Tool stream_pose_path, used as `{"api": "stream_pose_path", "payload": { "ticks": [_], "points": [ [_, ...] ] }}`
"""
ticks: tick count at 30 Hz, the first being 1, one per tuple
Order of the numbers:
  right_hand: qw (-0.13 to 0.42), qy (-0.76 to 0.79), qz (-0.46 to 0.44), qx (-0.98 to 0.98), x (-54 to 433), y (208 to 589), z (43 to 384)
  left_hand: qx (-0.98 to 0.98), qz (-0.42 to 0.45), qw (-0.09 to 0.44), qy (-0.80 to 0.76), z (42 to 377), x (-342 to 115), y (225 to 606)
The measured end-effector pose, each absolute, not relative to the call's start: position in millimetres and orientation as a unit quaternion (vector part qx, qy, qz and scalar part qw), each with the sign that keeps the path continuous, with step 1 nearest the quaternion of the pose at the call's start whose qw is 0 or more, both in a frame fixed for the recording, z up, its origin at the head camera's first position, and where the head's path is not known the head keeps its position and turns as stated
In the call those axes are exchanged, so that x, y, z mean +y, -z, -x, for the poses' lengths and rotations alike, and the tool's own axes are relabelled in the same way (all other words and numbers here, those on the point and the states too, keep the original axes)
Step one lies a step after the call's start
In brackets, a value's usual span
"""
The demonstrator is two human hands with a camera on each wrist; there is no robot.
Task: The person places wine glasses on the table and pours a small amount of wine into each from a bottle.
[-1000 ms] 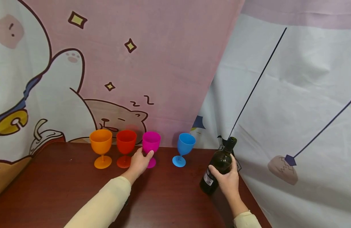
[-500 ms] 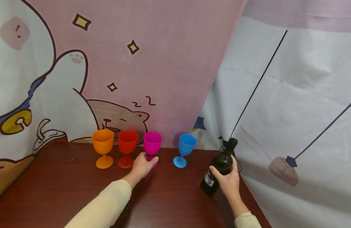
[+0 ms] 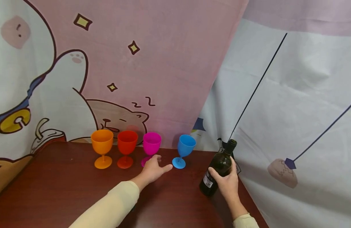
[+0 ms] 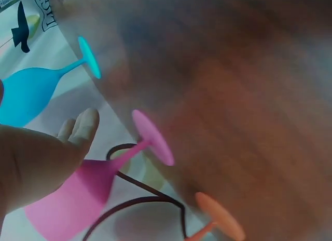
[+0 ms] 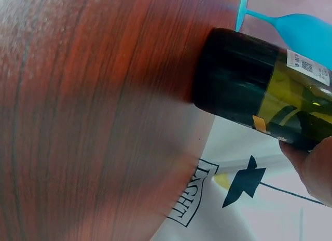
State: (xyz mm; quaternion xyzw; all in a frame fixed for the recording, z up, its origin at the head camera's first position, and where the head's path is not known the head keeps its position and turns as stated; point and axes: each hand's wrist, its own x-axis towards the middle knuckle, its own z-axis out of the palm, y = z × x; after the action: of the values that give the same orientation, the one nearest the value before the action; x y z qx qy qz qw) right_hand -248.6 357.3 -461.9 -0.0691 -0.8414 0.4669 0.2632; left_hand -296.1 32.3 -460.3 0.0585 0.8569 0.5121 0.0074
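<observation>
In the head view my left hand [image 3: 153,169] reaches over the table, fingers extended and thumb spread toward the blue goblet [image 3: 186,145]. Just behind that hand stands the magenta goblet [image 3: 152,144], its foot partly covered. The left wrist view has the hand between the magenta goblet [image 4: 78,199] and the blue goblet [image 4: 33,93], holding nothing. A dark green wine bottle [image 3: 219,166], with its mouth uncorked, leans slightly right in the grip of my right hand [image 3: 229,183]. The right wrist view looks along the bottle's base [image 5: 228,69], with fingers at its side.
An orange goblet [image 3: 102,144] and a red goblet [image 3: 126,144] stand upright left of the magenta one on the brown table [image 3: 64,190]. Behind the table hangs a printed cloth [image 3: 169,63], which also runs along its right edge.
My left hand has let go of the magenta goblet and moved right, toward the blue one, its thumb spreading. The right hand and the bottle stay about where they were.
</observation>
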Motion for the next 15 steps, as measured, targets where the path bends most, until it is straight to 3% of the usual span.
{"api": "stream_pose_path", "payload": {
  "ticks": [15],
  "points": [
    [0.276,-0.455,0.089,-0.842,350.7,461.5,250.8,0.847,-0.096,-0.028,-0.522,335.7,95.1,413.7]
  ]
}}
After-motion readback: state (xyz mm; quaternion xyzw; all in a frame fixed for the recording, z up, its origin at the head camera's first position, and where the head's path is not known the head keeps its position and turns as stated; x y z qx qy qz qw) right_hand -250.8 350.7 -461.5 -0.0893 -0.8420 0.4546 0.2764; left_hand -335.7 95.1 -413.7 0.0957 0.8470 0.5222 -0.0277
